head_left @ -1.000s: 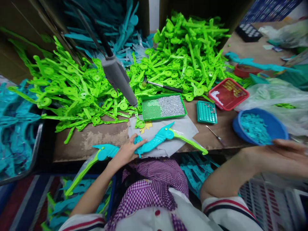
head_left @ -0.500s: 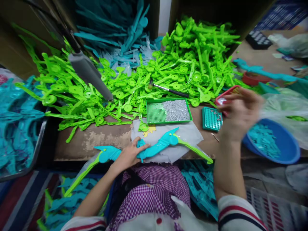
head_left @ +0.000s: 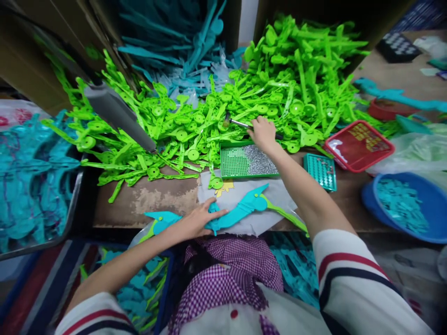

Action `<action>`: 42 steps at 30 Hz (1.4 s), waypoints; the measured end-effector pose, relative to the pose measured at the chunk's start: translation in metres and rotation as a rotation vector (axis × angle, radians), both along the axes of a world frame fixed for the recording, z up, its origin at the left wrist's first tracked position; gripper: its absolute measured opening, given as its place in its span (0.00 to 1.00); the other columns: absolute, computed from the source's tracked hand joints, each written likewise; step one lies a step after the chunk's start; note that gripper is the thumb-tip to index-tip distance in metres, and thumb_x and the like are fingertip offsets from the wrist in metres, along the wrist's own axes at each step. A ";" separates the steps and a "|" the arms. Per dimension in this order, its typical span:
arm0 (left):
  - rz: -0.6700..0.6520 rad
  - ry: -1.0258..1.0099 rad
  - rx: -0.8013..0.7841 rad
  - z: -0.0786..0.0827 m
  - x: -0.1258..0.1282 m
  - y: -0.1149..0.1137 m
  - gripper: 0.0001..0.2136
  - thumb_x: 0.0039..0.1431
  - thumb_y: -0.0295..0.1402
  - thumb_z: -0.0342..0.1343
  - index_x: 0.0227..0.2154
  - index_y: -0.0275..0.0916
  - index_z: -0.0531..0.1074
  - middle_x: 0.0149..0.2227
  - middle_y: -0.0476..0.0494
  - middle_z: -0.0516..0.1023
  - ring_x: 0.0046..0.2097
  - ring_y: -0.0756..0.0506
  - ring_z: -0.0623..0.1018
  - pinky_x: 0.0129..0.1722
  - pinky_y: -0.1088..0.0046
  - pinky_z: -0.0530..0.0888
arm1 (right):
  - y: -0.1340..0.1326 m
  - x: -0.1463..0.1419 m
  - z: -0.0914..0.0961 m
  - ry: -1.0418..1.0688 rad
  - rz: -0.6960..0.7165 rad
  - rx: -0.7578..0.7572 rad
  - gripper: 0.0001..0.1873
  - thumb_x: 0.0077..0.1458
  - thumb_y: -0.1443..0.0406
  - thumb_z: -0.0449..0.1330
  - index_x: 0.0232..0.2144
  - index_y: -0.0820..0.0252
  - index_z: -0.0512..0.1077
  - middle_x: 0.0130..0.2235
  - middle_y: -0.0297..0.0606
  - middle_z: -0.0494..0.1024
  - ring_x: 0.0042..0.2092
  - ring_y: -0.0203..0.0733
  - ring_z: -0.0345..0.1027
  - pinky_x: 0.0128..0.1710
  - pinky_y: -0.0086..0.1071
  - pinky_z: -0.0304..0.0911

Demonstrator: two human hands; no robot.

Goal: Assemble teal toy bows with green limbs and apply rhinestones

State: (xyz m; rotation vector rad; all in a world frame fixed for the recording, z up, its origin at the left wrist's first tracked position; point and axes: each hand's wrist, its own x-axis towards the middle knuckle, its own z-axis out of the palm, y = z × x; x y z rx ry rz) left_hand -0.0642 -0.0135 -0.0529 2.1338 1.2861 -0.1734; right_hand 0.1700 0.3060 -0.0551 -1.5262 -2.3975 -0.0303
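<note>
On the grey cloth (head_left: 275, 190) at the front of the bench lies a long turquoise plastic assembly (head_left: 244, 208) with lime-green arms jointed at its ends. My left hand (head_left: 199, 219) grips its middle, thumb and fingers closed around a small upright part there. Farther back, my right hand (head_left: 262, 134) is closed over the dark handle of a small hammer (head_left: 240, 123), which rests on lime-green plastic parts (head_left: 195, 135). Just below that hand is a green tray (head_left: 233, 160) of small silvery metal pieces, partly hidden by my right forearm.
A grey power screwdriver (head_left: 115, 111) hangs at left, above the green heap. To the right are a teal pin box (head_left: 319, 172), a red basket (head_left: 363, 144) and a blue bowl (head_left: 370, 197) of turquoise pieces. Stacked turquoise parts (head_left: 35, 172) fill a tray at far left.
My right hand has moved left from beside the red basket to the hammer and closed on its handle. My left hand stays on the turquoise assembly. The view has shifted slightly.
</note>
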 end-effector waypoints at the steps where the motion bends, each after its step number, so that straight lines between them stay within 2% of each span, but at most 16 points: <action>1: -0.013 -0.009 -0.018 0.001 0.000 0.002 0.45 0.52 0.30 0.70 0.70 0.62 0.56 0.72 0.36 0.47 0.62 0.30 0.73 0.60 0.52 0.73 | 0.001 -0.002 0.000 -0.021 0.006 -0.005 0.18 0.67 0.63 0.49 0.52 0.64 0.73 0.52 0.55 0.75 0.54 0.59 0.63 0.50 0.48 0.57; 7: -0.017 0.014 -0.063 0.011 0.006 0.006 0.42 0.55 0.32 0.67 0.70 0.59 0.57 0.72 0.36 0.46 0.51 0.35 0.80 0.56 0.53 0.77 | -0.005 -0.007 0.010 -0.066 0.063 0.033 0.20 0.69 0.63 0.44 0.51 0.63 0.72 0.54 0.54 0.74 0.52 0.55 0.65 0.46 0.43 0.55; 11: -0.059 0.061 -0.094 0.015 0.014 0.003 0.44 0.57 0.31 0.64 0.71 0.66 0.49 0.73 0.37 0.46 0.43 0.42 0.81 0.51 0.56 0.79 | -0.034 -0.002 0.033 0.017 -0.017 0.023 0.20 0.71 0.60 0.44 0.52 0.62 0.70 0.51 0.52 0.76 0.47 0.51 0.68 0.40 0.40 0.56; 14: -0.075 0.104 -0.094 0.017 0.021 0.000 0.45 0.57 0.32 0.63 0.71 0.69 0.46 0.72 0.37 0.49 0.44 0.41 0.81 0.49 0.56 0.79 | -0.085 0.026 0.050 0.264 -0.110 0.059 0.20 0.71 0.56 0.44 0.51 0.59 0.70 0.46 0.47 0.77 0.43 0.48 0.71 0.38 0.38 0.59; 17: -0.061 0.127 -0.086 0.018 0.024 -0.002 0.46 0.57 0.32 0.63 0.71 0.68 0.44 0.71 0.36 0.50 0.46 0.40 0.81 0.49 0.57 0.79 | -0.158 0.072 0.051 0.528 -0.157 0.054 0.21 0.70 0.51 0.44 0.49 0.56 0.69 0.37 0.40 0.76 0.36 0.44 0.70 0.36 0.37 0.61; 19: -0.055 0.124 -0.080 0.018 0.025 -0.003 0.46 0.58 0.31 0.62 0.72 0.67 0.44 0.71 0.36 0.50 0.46 0.41 0.80 0.49 0.58 0.79 | -0.210 0.100 0.040 0.620 -0.272 0.040 0.22 0.67 0.47 0.48 0.45 0.56 0.69 0.32 0.37 0.73 0.31 0.43 0.68 0.33 0.37 0.62; 21: -0.049 0.107 -0.068 0.016 0.025 -0.005 0.45 0.58 0.31 0.61 0.72 0.67 0.44 0.70 0.37 0.50 0.46 0.42 0.80 0.50 0.59 0.79 | -0.254 0.120 0.023 0.691 -0.375 -0.052 0.22 0.65 0.45 0.52 0.41 0.56 0.70 0.27 0.33 0.70 0.28 0.41 0.65 0.31 0.36 0.61; 24: -0.006 0.085 -0.037 0.012 0.025 -0.009 0.44 0.58 0.31 0.61 0.72 0.64 0.45 0.69 0.37 0.50 0.46 0.42 0.80 0.50 0.59 0.78 | -0.295 0.133 0.002 0.751 -0.444 -0.169 0.23 0.64 0.44 0.54 0.37 0.56 0.70 0.24 0.29 0.69 0.25 0.38 0.62 0.28 0.33 0.61; 26: 0.019 0.088 -0.035 0.011 0.023 -0.012 0.44 0.58 0.31 0.61 0.72 0.62 0.46 0.69 0.36 0.50 0.47 0.41 0.80 0.50 0.59 0.79 | -0.305 0.141 0.000 0.703 -0.456 -0.151 0.23 0.64 0.44 0.54 0.38 0.57 0.72 0.26 0.32 0.73 0.26 0.39 0.65 0.29 0.33 0.62; 28: 0.006 0.102 -0.043 0.011 0.018 -0.017 0.44 0.58 0.31 0.62 0.72 0.62 0.48 0.70 0.36 0.50 0.48 0.40 0.80 0.51 0.59 0.78 | -0.301 0.157 0.008 0.541 -0.407 -0.087 0.22 0.64 0.45 0.55 0.40 0.57 0.75 0.31 0.37 0.79 0.29 0.41 0.70 0.32 0.34 0.63; 30: -0.030 0.111 -0.042 0.013 0.010 -0.024 0.44 0.58 0.31 0.62 0.72 0.64 0.48 0.71 0.38 0.49 0.49 0.39 0.81 0.53 0.57 0.78 | -0.288 0.178 0.019 0.308 -0.284 -0.044 0.22 0.64 0.47 0.55 0.43 0.55 0.77 0.39 0.42 0.83 0.35 0.46 0.76 0.33 0.35 0.63; 32: -0.055 0.123 -0.043 0.016 0.002 -0.035 0.44 0.58 0.30 0.63 0.71 0.66 0.48 0.71 0.38 0.49 0.49 0.39 0.81 0.53 0.57 0.78 | -0.271 0.200 0.023 0.106 -0.126 -0.061 0.22 0.66 0.48 0.53 0.44 0.55 0.79 0.44 0.44 0.84 0.40 0.49 0.78 0.31 0.35 0.60; 34: -0.062 0.134 -0.048 0.018 -0.005 -0.048 0.45 0.57 0.30 0.64 0.71 0.67 0.48 0.72 0.38 0.49 0.50 0.38 0.81 0.51 0.57 0.79 | -0.257 0.214 0.018 -0.044 0.001 -0.110 0.23 0.67 0.49 0.51 0.44 0.55 0.80 0.44 0.44 0.85 0.40 0.50 0.79 0.28 0.35 0.57; 36: -0.058 0.128 -0.042 0.018 -0.010 -0.061 0.45 0.56 0.28 0.65 0.71 0.67 0.49 0.72 0.37 0.49 0.52 0.37 0.81 0.51 0.58 0.79 | -0.248 0.216 0.007 -0.137 0.063 -0.160 0.24 0.68 0.50 0.49 0.43 0.55 0.80 0.43 0.42 0.85 0.38 0.49 0.78 0.27 0.35 0.56; 39: -0.030 0.082 -0.005 0.017 -0.012 -0.075 0.46 0.56 0.28 0.65 0.71 0.67 0.50 0.73 0.39 0.49 0.57 0.35 0.78 0.54 0.58 0.79 | -0.249 0.200 0.001 -0.132 0.114 -0.191 0.24 0.68 0.50 0.48 0.44 0.55 0.80 0.44 0.45 0.84 0.40 0.49 0.77 0.34 0.37 0.64; 42: 0.008 0.063 0.002 0.015 -0.008 -0.083 0.43 0.58 0.31 0.65 0.70 0.67 0.51 0.72 0.39 0.50 0.60 0.34 0.76 0.55 0.56 0.78 | -0.269 0.177 0.020 0.064 0.118 -0.248 0.26 0.69 0.51 0.46 0.57 0.56 0.74 0.53 0.48 0.80 0.51 0.52 0.76 0.48 0.43 0.69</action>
